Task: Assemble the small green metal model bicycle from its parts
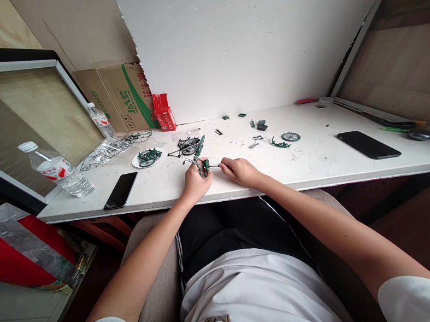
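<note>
My left hand is closed around a small dark green and metallic model assembly near the table's front edge. A long green piece rises behind its fingers; whether it joins the assembly, I cannot tell. Pinched in my right hand is a thin dark rod, its far end pointing left against the assembly. The rod's other end is hidden by the fingers. Just beyond my left hand lies a black spoked model part. A white plate to its left bears green model parts.
Loose green pieces, a spoked wheel and a curved green part lie to the right. Phones rest at left and right. A water bottle, parts frames and a red box stand along the left and back.
</note>
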Tool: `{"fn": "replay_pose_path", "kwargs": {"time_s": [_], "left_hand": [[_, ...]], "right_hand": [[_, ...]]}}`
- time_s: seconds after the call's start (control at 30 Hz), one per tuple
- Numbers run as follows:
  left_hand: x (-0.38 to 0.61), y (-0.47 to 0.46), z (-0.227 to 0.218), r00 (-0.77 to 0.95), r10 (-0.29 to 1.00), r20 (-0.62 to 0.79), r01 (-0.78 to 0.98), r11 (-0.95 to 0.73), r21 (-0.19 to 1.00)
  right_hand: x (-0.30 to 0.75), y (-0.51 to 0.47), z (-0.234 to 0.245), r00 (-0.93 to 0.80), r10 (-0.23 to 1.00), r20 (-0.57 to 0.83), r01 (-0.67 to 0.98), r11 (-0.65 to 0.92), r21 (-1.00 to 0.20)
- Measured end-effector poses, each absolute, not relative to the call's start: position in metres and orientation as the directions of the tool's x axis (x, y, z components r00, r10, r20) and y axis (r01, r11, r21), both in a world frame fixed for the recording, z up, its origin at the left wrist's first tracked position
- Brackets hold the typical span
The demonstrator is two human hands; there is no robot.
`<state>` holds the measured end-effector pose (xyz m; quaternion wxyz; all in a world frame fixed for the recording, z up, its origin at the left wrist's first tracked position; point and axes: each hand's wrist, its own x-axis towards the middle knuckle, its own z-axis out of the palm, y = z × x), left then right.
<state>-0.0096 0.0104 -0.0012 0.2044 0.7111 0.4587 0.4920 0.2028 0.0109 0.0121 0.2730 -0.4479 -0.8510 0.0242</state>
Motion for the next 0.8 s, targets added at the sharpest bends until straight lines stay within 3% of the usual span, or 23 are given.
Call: {"fn": "replay_pose_path", "kwargs": {"time_s": [0.2,0.53,0.8], "left_hand": [[-0.0097,0.0092,-0.0004,0.102,0.854,0.511,0.479,-0.492,0.727],[-0.0078,0.0112,-0.0006,0.082,0.854,0.514,0.454,-0.492,0.743],[-0.0094,0.0131,-0.0021,0.117,0.859,0.498,0.437,-0.495,0.751]], "right_hand": [[0.2035,0.0115,0.012,-0.446,0.789,0.423,0.767,0.58,-0.273],[0.2011,0.0066,0.0131,-0.462,0.767,0.445,0.683,0.628,-0.373],[0.2033,0.0109,0.009,-0.438,0.746,0.501,0.659,0.646,-0.386]]}}
